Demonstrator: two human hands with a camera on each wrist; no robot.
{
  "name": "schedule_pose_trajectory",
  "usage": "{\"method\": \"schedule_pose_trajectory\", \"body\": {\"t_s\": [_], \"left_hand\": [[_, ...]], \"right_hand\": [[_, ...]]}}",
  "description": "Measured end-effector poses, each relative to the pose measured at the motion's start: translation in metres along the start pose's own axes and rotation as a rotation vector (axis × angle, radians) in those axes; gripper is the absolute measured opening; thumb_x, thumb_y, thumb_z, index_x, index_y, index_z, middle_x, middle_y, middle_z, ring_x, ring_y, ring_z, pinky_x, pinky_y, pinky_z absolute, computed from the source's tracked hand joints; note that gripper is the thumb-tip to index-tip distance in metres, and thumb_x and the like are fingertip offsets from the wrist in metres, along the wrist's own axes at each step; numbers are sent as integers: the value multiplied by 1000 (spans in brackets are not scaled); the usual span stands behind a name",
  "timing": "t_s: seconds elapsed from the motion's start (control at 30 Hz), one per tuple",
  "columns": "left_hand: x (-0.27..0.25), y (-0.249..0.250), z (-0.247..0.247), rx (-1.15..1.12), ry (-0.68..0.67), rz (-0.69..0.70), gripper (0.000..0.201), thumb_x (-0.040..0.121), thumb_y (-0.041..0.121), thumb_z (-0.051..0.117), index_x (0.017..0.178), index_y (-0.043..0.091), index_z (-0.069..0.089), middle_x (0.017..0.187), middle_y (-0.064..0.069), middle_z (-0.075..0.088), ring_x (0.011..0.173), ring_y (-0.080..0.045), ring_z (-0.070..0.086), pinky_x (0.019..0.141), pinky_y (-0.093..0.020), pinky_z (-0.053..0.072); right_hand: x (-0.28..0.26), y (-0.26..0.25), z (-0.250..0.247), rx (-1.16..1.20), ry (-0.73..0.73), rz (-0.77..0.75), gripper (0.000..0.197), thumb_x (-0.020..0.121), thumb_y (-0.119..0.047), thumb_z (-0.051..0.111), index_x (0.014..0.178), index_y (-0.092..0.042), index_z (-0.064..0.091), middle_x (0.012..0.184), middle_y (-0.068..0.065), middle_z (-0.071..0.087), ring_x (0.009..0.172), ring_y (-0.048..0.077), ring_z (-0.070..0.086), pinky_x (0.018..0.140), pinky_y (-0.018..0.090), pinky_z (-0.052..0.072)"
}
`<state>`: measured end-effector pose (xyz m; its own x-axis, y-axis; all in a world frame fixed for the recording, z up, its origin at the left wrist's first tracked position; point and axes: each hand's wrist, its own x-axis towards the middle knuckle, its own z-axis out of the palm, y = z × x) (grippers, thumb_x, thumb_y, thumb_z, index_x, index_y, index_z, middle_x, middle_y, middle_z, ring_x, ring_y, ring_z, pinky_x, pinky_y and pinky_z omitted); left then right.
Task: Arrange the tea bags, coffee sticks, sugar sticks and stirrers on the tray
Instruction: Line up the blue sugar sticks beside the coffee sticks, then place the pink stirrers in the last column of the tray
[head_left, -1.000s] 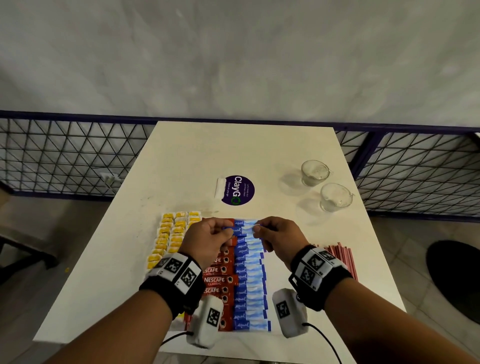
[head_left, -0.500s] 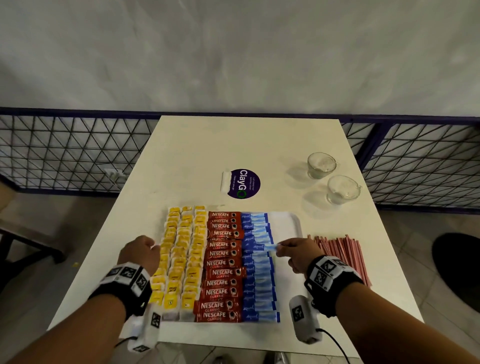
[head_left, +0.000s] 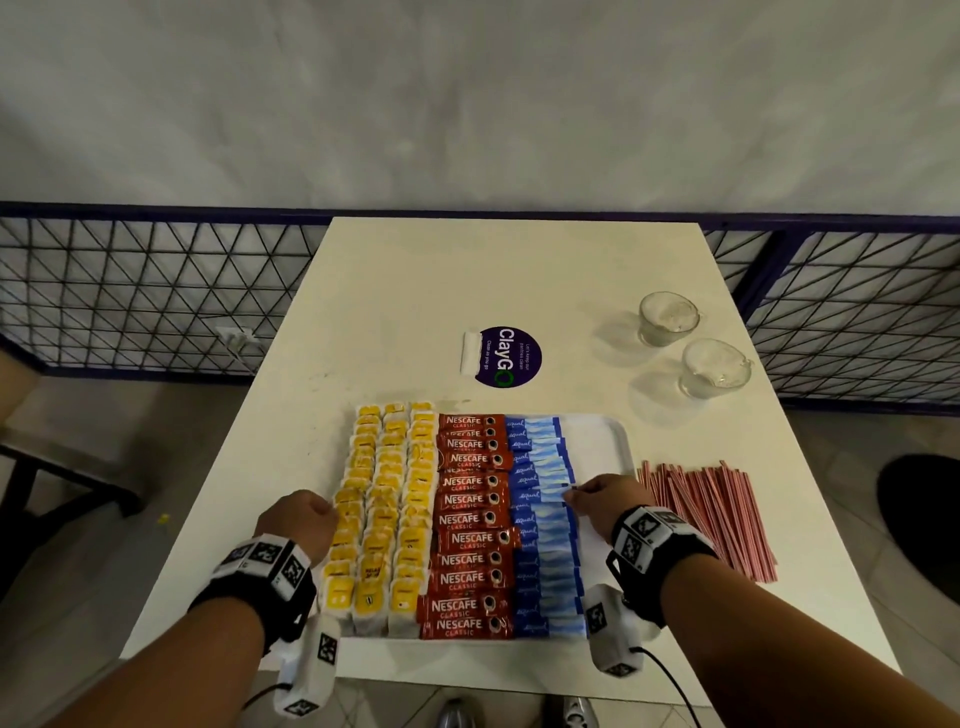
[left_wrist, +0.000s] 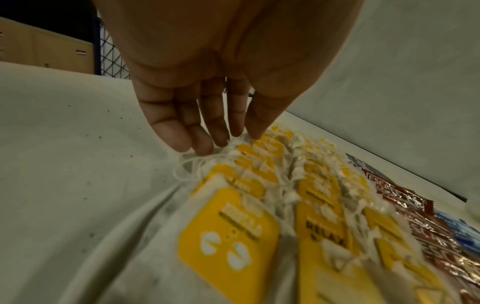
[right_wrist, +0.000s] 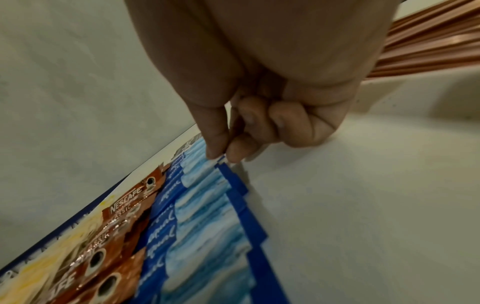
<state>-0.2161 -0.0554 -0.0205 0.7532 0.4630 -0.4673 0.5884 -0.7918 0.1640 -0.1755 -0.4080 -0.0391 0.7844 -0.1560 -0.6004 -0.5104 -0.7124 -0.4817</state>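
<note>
- Right grip first: the right hand (right_wrist: 259, 115) pinches the end of one blue sugar stick (right_wrist: 219, 159) between thumb and forefinger, the other fingers curled into the palm, so only that stick can be nudged without disturbing its neighbours.
- Left grip: the left hand (left_wrist: 207, 98) has its fingers straight and together, tips touching the outer edge of the tea bags (head_left: 382, 514) where the strings bunch up; it holds nothing, and seems to be squaring or steadying that side.
- Each hand works an outer flank of the tray (head_left: 613, 441), which probably lets both edges be trued at once.
- Tea bags lie in three yellow columns at the left, the red coffee sticks (head_left: 470, 525) in one overlapped column beside them, then the sugar sticks (head_left: 543, 525) touching the coffee; grouping by kind keeps the rows readable.
- A bare strip of tray remains to the right of the sugar, likely reserved for the stirrers (head_left: 706, 514).
- Those stirrers lie in a loose fan on the table (head_left: 467, 280), just beside the tray's right rim, not yet on it.
- Judging by this, three kinds are placed and the stirrers are the step left.
</note>
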Motion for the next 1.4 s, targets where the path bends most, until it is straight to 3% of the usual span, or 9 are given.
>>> {"method": "schedule_pose_trajectory", "body": {"t_s": [0.3, 0.47, 0.57, 0.73, 0.83, 0.93, 1.13, 1.27, 1.4], "left_hand": [[9, -2, 2, -12, -20, 17, 26, 89, 38, 62, 108, 20, 66, 118, -5, 65, 111, -27, 59, 90, -29, 45], [9, -4, -6, -69, -33, 31, 22, 90, 38, 58, 95, 20, 68, 101, -6, 71, 94, -29, 65, 83, -30, 51], [4, 6, -22, -102, 104, 85, 22, 92, 36, 57, 92, 16, 66, 102, -10, 70, 98, -32, 62, 82, -31, 46], [-30, 78, -39, -262, 212, 326, 16, 90, 32, 62, 89, 16, 64, 99, -6, 69, 97, -29, 62, 80, -30, 45], [-68, 137, -23, -276, 120, 471, 17, 90, 36, 61, 80, 22, 60, 80, 7, 64, 81, -18, 61, 70, -24, 42], [-102, 194, 19, -232, -32, 581, 20, 88, 36, 62, 83, 17, 66, 84, 2, 69, 83, -18, 63, 72, -26, 48], [-152, 275, 93, -93, -181, 579, 24, 88, 40, 58, 94, 17, 63, 103, -6, 68, 103, -26, 61, 83, -28, 45], [-165, 313, 119, 43, -183, 487, 41, 91, 41, 54, 114, 7, 58, 115, -12, 65, 108, -29, 60, 87, -32, 48], [-169, 335, 131, 152, -198, 425, 36, 93, 35, 54, 107, 4, 64, 115, -12, 66, 107, -28, 63, 79, -27, 47]], "right_hand": [[-2, -6, 1, -77, 3, 35, 43, 85, -52, 61, 61, -16, 56, 59, 0, 55, 54, 16, 51, 48, 21, 37], [-10, -9, -3, -74, 49, 37, 48, 85, -55, 59, 60, -14, 52, 57, 1, 51, 52, 17, 47, 49, 22, 36], [-19, -14, -12, -18, 156, -34, 44, 88, -53, 56, 72, -11, 57, 67, 4, 56, 62, 20, 51, 58, 26, 38], [-27, -15, -46, 146, 356, -104, 33, 86, -49, 58, 86, -17, 62, 81, 2, 64, 84, 25, 59, 72, 27, 40], [-22, 4, -77, 131, 407, -89, 27, 85, -47, 60, 92, -20, 62, 86, 1, 63, 89, 24, 58, 76, 26, 41], [-13, 44, -106, 110, 440, -26, 30, 85, -42, 62, 101, -17, 63, 95, 3, 67, 99, 26, 60, 81, 27, 43], [9, 119, -138, -97, 227, 124, 48, 88, -49, 53, 119, -12, 54, 119, 12, 61, 106, 29, 58, 78, 26, 43], [26, 141, -137, -167, 112, 72, 37, 84, -42, 56, 102, -10, 59, 105, 11, 65, 89, 27, 59, 68, 24, 38], [35, 145, -131, -207, 37, -15, 35, 81, -42, 61, 99, -12, 65, 97, 9, 67, 92, 26, 63, 67, 23, 38]]}}
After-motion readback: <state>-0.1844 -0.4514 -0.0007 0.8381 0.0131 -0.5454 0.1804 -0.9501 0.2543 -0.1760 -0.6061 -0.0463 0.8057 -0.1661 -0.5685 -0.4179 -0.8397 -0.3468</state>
